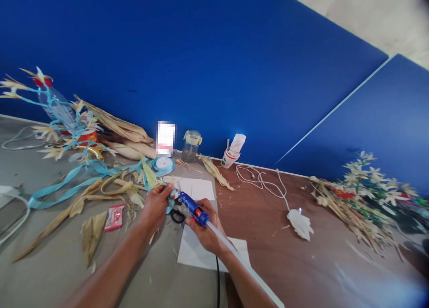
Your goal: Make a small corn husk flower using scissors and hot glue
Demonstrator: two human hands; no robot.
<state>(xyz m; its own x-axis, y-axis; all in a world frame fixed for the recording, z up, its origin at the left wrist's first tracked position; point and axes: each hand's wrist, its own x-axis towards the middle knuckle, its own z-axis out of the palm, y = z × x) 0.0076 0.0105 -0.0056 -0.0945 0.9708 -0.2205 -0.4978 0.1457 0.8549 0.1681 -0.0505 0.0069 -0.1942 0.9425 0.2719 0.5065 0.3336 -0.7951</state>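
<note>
Ribbon [67, 183] of pale blue trails across the grey counter [50, 263] at far left, winding up through a dried-husk arrangement [63, 120] propped against the blue wall. Loose corn husks [90, 200] lie scattered nearer in, with a small red sachet [114, 217] among them and a ribbon spool [163, 164] just behind.

Next comes the left hand [154, 207], its fingers pinched closed on a small husk-and-ribbon piece [171, 196] held just above the counter. Touching that piece, or very nearly, is the nozzle of the blue glue gun [193, 208], which the right hand [206, 229] grips firmly, fingers wrapped round the handle; a clear glue stick [234, 254] juts out behind and a black cord drops toward the viewer. Black scissors [176, 215] lie under the gun, on white paper sheets [197, 189].

By my reading, the gluing step is in hand: glue is being laid on the held piece. The next move would seem to call for a steady nozzle, a small bead only, and left fingertips kept off the hot spot.

Farther right stand a glass jar [191, 145] and a paper cup [229, 158], then a white cable [261, 180] on the brown counter, and a finished husk-flower bunch [365, 187].
</note>
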